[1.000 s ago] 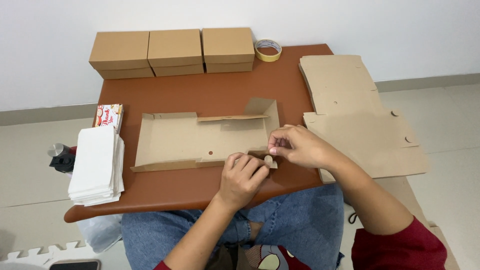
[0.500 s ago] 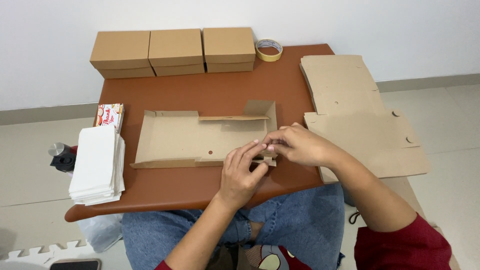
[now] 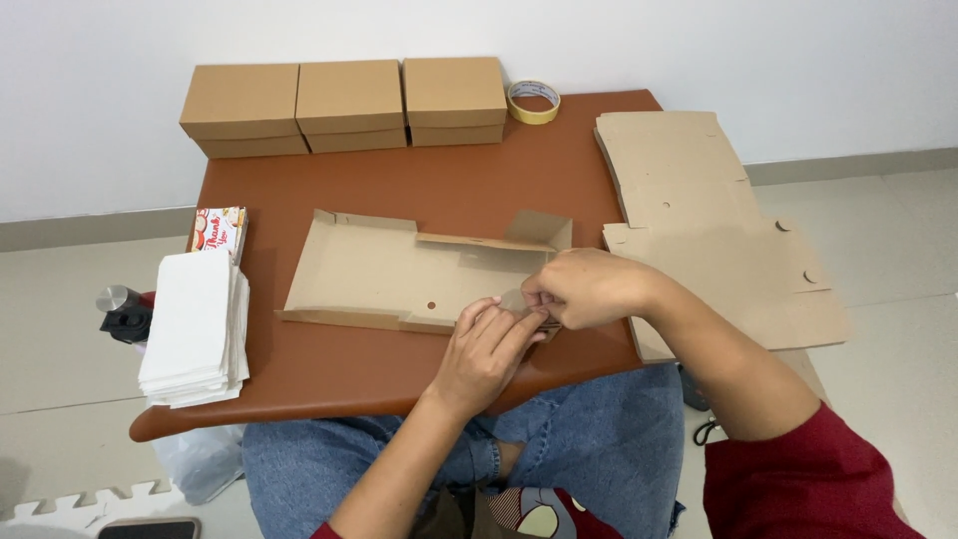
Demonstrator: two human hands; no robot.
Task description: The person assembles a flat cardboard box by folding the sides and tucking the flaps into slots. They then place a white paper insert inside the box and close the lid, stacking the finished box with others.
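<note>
Both hands meet at the near right corner of a half-folded cardboard box (image 3: 399, 274) lying open in the middle of the brown table (image 3: 399, 185). The left hand (image 3: 484, 349) presses flat fingers together on a small flap there; the right hand (image 3: 584, 287) pinches the same corner, fingers closed on the cardboard

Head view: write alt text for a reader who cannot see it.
Both hands, left hand and right hand, pinch a corner of a half-folded cardboard box on a brown table. Three finished boxes line the far edge, flat blanks lie right.
</note>
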